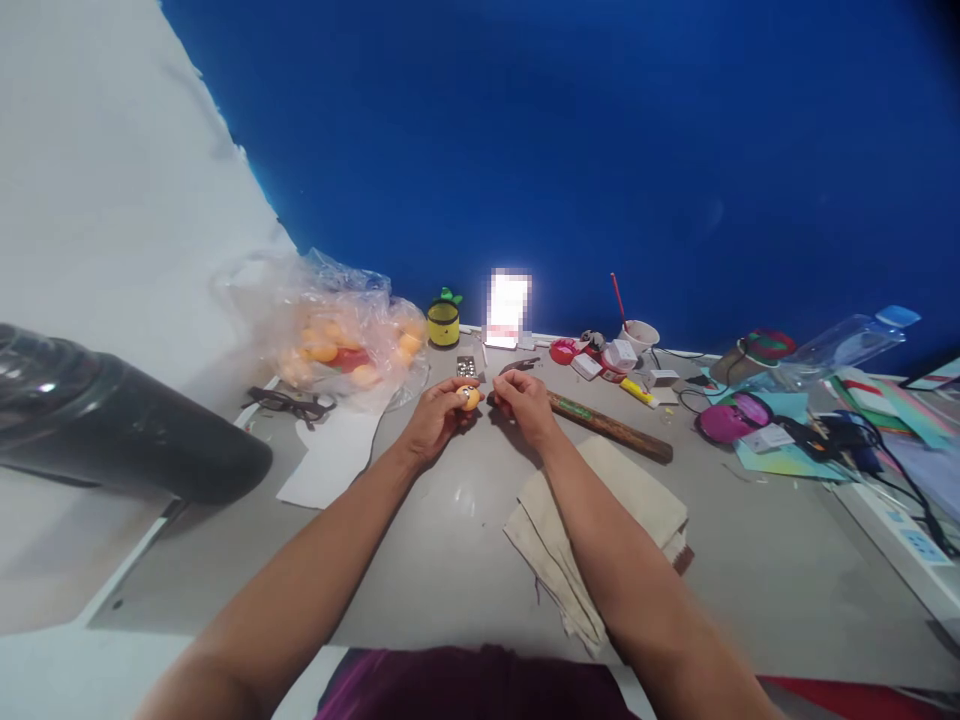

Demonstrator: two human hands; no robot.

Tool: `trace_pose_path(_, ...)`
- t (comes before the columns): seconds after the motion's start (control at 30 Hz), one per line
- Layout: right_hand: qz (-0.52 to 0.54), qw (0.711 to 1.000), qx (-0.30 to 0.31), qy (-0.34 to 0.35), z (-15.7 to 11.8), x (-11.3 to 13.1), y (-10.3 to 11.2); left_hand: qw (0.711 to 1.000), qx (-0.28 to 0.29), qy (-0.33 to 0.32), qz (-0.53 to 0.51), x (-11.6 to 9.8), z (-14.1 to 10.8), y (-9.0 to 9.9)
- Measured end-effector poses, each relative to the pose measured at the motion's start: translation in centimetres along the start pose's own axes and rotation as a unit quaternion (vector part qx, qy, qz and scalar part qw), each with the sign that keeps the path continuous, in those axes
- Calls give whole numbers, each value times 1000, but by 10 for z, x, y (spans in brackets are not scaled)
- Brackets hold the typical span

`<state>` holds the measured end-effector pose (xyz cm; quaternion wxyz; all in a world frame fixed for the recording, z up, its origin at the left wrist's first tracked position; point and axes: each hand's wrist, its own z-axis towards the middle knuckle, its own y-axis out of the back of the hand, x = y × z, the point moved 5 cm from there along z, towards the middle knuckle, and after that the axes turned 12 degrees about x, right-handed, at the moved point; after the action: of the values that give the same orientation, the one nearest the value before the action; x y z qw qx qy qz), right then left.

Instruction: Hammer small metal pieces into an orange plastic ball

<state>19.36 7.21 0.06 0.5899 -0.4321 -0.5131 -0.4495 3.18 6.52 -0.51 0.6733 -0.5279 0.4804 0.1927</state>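
Observation:
My left hand [439, 418] is closed around a small orange ball [469, 398], which has a dark and white mark on its upper side. Just to the right, my right hand [523, 402] is pinched; whatever its fingertips hold is too small to name. A small card of shiny round pieces [466, 367] lies behind my left hand. The brown wooden handle [615, 430] of a tool runs to the right from behind my right hand, with a dark metal part [520, 365] near its far end.
Clear plastic bags of orange balls [330, 345], eyeglasses [289, 402] and white paper [334, 460] are at left. A yellow pot [443, 325] and bright screen [508, 305] stand behind. Folded cloth [630, 490] lies under my right forearm. A bottle [847, 345] and power strip [900, 530] are at right.

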Motion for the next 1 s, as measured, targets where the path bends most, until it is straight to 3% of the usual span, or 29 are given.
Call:
trace_pose_path(0.1,-199,972,-121,34,-4,11,12,1000,10,1,-21,-3,0,3)
trace_pose_path(0.2,-418,888,-194,1,-9,20,20,999,13,2,-44,-7,-1,5)
trace_pose_path(0.3,-566,804,-169,-74,-11,20,24,1000,-1,-7,-27,-12,-2,5)
trace_pose_path(0.4,-623,761,-125,-132,-11,12,29,1000,-16,-17,1,-14,-3,4)
trace_pose_path(0.6,-638,752,-84,-146,-9,4,35,993,-17,-34,111,-14,-4,5)
trace_pose_path(0.8,-626,759,-78,-162,-9,9,35,944,-97,-81,304,-20,-4,15)
trace_pose_path(1.0,-605,780,-159,15,-18,35,24,912,-139,-72,380,-21,-3,24)
